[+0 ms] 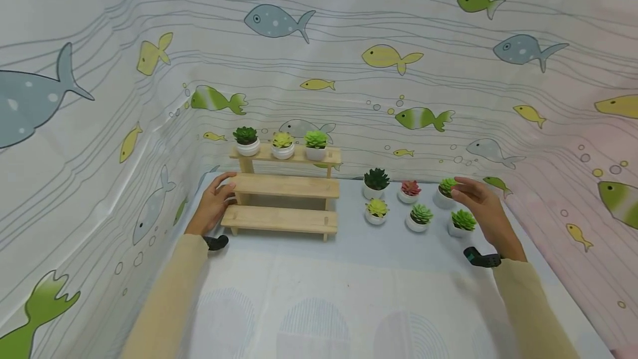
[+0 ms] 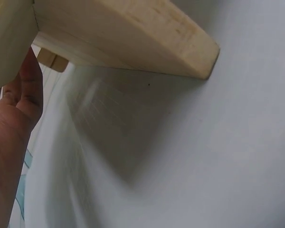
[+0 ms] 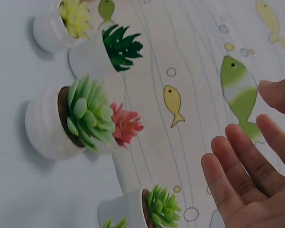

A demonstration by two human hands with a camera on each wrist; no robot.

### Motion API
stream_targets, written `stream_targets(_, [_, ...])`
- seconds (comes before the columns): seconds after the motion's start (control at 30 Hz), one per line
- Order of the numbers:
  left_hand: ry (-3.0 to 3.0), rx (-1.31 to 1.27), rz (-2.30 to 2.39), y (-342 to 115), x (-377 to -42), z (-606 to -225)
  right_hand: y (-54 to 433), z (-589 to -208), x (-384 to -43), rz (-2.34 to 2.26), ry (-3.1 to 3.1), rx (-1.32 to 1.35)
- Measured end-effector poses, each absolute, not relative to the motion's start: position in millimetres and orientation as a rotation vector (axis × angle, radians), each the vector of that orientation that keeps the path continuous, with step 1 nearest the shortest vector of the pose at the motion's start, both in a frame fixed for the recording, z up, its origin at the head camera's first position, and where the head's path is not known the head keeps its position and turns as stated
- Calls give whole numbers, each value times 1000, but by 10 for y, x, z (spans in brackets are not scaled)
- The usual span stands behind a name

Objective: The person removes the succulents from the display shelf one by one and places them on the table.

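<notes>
A three-tier wooden stand stands on the table at the left. My left hand holds it by the left end of the middle tier; in the left wrist view, part of that hand is hidden behind the wooden board. On the top tier sit a dark green succulent, a yellow-green one and a bright green one, all in white pots. My right hand hovers beside the rightmost potted succulents, fingers apart and holding nothing, as the right wrist view shows.
Several more potted succulents stand right of the stand: a dark green one, a red one, a yellow one and green ones. Fish-printed cloth walls rise behind and along both sides of the table.
</notes>
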State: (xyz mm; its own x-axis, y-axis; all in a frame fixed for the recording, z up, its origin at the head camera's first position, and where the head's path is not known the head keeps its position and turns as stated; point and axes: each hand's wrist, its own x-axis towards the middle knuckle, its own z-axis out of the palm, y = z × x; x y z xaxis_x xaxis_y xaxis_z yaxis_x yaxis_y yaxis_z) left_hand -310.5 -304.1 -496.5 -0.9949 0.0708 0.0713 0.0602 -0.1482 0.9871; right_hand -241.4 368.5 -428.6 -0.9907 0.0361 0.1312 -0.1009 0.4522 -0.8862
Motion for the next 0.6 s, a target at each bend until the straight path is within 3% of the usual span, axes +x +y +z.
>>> stream_targets(0.6, [2039,150,2362,-3039,-3127,-4971,2997,-4155,-2704,1738,-2526,329])
